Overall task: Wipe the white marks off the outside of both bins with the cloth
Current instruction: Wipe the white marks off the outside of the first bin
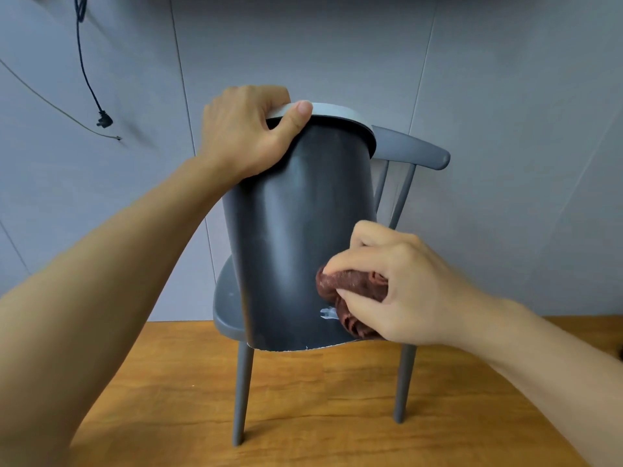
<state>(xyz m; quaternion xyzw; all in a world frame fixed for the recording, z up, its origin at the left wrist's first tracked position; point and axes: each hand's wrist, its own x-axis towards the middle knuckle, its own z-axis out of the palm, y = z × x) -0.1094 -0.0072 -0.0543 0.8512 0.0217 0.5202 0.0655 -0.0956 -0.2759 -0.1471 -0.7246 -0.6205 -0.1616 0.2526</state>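
The fingers [357, 299] of the right hand [404, 291] are curled round a bunched reddish-brown cloth [354, 291], which is pressed against the lower right of the dark bin [296, 237]. The fingers of the left hand [242, 129] are clenched over the bin's pale rim [340, 114], the thumb lying on top of it, so that the bin is steadied.

A white smear [327, 313] is seen just beside the cloth, near the bottom edge, and small white flecks [306, 347] are left along that edge. The broad face above them appears clean. The work on this bin is judged well advanced but unfinished. No second bin is in view, so its state cannot be told.

The bin is held in front of a grey chair [418, 150], above the seat [229, 308]; whether it rests on the seat cannot be told. Its long axis runs nearly upright, tilted with the rim away from the camera and to the right and the base toward the viewer. Its opening is pointed up and away. A wooden floor [320, 399] lies beneath.
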